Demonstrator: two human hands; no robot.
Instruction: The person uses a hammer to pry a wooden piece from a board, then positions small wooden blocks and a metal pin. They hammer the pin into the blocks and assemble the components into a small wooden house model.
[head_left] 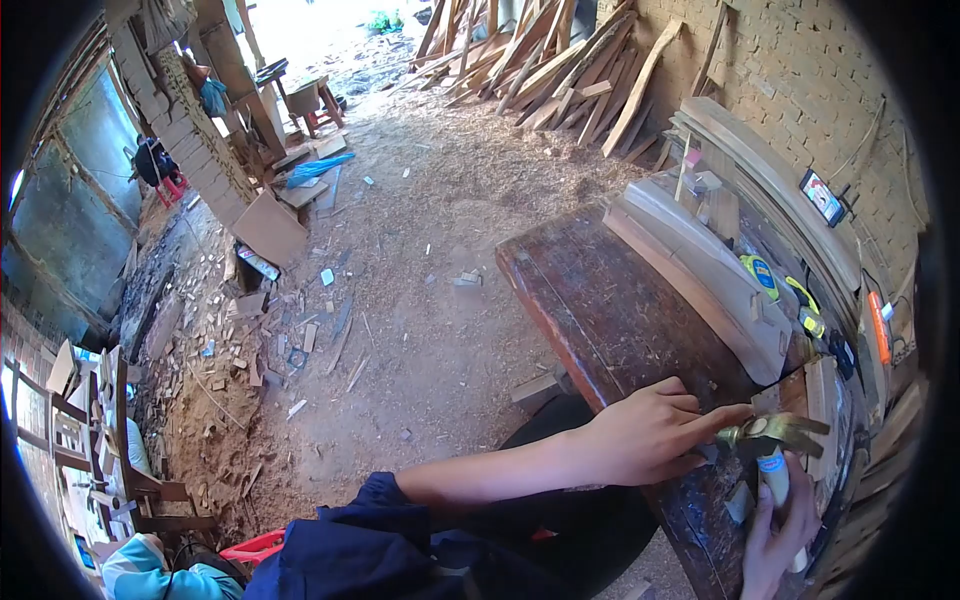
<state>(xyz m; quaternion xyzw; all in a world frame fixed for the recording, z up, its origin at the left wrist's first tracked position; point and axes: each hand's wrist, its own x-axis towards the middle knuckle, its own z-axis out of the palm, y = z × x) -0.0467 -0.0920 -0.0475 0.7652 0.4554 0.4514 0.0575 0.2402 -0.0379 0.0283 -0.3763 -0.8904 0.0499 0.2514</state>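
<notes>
A claw hammer (778, 432) with a brass-coloured head and a pale handle with a blue label is over the near end of the workbench. My right hand (785, 520) is wrapped round its handle, below the head. My left hand (655, 432) comes in from the left over the bench edge, fingers curled and the index finger reaching to the hammer's face. A small greyish piece shows under its fingertips; what they pinch is mostly hidden. Close by lies a small wood block (740, 503) on the dark workbench (620, 300).
Long curved wooden boards (700, 285) lie along the bench, with a tape measure (760, 275) beside them. A phone (822, 197) is propped near the brick wall. Planks (540, 75) lean at the back. Wood scraps cover the floor (400, 300). A person (155, 165) sits far left.
</notes>
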